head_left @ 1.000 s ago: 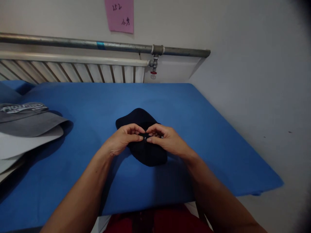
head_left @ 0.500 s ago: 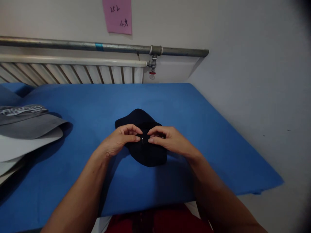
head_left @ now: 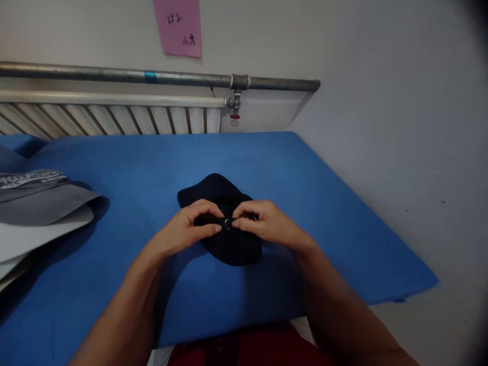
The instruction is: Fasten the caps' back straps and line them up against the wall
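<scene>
A dark cap (head_left: 232, 249) lies on the blue-covered table in front of me, its brim (head_left: 209, 189) pointing to the far left. Across its back opening runs a dark strap with a small shiny metal buckle (head_left: 227, 224). Just left of the buckle, my left hand (head_left: 194, 223) holds the strap between thumb and fingers. My right hand (head_left: 263, 219) pinches the strap on the buckle's other side, with thumb and forefinger close to the metal. The fingertips hide part of the strap.
A stack of caps sits at the left, a grey cap (head_left: 41, 201) with lettering above a white brim (head_left: 46, 239). Behind the blue table (head_left: 152, 157) are a white radiator (head_left: 125, 119), a metal pipe (head_left: 183, 78) and a red-handled valve (head_left: 235, 117). A wall rises at right.
My left thumb has dropped a little, widening the gap to its forefinger, and more of the buckle shows. The whole view has shifted slightly; the cap stays on the table.
</scene>
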A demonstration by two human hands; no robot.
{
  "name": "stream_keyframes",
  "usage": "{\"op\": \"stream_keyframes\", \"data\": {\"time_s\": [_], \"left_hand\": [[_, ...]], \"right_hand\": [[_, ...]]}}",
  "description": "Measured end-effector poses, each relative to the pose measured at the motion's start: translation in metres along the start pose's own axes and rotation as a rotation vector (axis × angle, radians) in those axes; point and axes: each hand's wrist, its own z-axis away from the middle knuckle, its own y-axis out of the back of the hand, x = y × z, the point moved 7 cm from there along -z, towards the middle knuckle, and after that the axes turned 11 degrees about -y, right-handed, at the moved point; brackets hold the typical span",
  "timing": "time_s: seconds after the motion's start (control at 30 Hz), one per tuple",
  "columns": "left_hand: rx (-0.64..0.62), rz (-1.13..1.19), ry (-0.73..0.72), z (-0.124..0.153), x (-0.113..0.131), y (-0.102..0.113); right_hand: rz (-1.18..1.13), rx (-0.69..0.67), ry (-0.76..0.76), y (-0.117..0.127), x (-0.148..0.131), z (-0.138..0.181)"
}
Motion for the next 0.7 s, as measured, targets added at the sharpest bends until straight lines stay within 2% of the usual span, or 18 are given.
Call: {"op": "stream_keyframes", "data": {"time_s": [0.1,0.27,0.43,0.53,0.6,0.7], "left_hand": [[-0.096,-0.09,0.036,0.004,0.002,-0.003],[-0.164,-0.02,0.053,0.006,0.003,-0.007],[-0.256,-0.086,0.091,0.006,0.001,-0.02],[-0.332,-0.035,0.099,0.007,0.003,-0.029],[-0.35,0.015,0.096,0.007,0.005,-0.032],[-0.32,0.012,0.084,0.006,0.007,-0.031]], "right_hand": [[-0.028,-0.088,-0.014,0.0,0.0,0.003],[-0.066,-0.148,-0.016,-0.001,0.0,0.005],[-0.109,-0.171,-0.022,-0.005,0.0,0.003],[-0.147,-0.254,-0.003,-0.008,-0.002,0.004],[-0.167,-0.293,0.004,-0.009,-0.002,0.005],[-0.208,-0.275,0.002,-0.007,-0.003,0.006]]}}
